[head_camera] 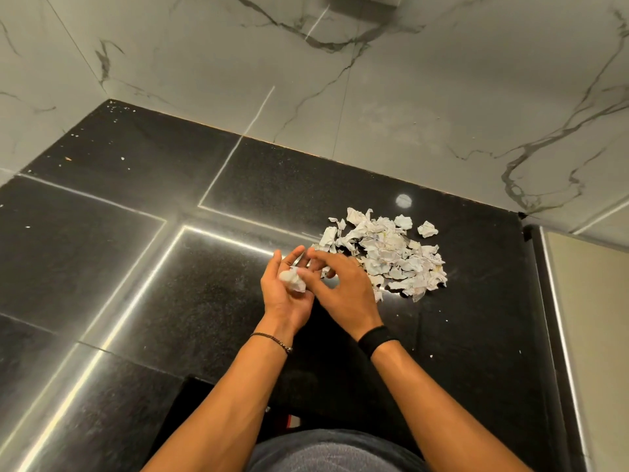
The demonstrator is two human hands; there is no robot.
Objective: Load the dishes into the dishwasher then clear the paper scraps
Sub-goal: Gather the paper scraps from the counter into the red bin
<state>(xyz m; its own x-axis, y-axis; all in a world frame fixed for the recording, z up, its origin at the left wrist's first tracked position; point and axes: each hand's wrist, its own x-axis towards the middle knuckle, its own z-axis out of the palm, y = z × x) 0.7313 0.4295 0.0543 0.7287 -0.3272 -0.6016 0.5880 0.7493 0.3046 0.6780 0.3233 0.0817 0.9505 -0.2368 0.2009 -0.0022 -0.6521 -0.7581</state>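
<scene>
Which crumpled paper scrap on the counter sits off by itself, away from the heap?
The crumpled scrap beyond the heap's far right corner, toward the wall. A strip of bare black counter separates it from the rest.

You had no text you could read: the crumpled white paper scraps point(384, 253) on the black speckled stone counter point(136, 267) bore faint printed marks, too small to make out.

Bare left hand point(284, 294): palm upturned, cupped. Bare right hand point(342, 284): held palm down over left fingertips, fingers bent.
</scene>
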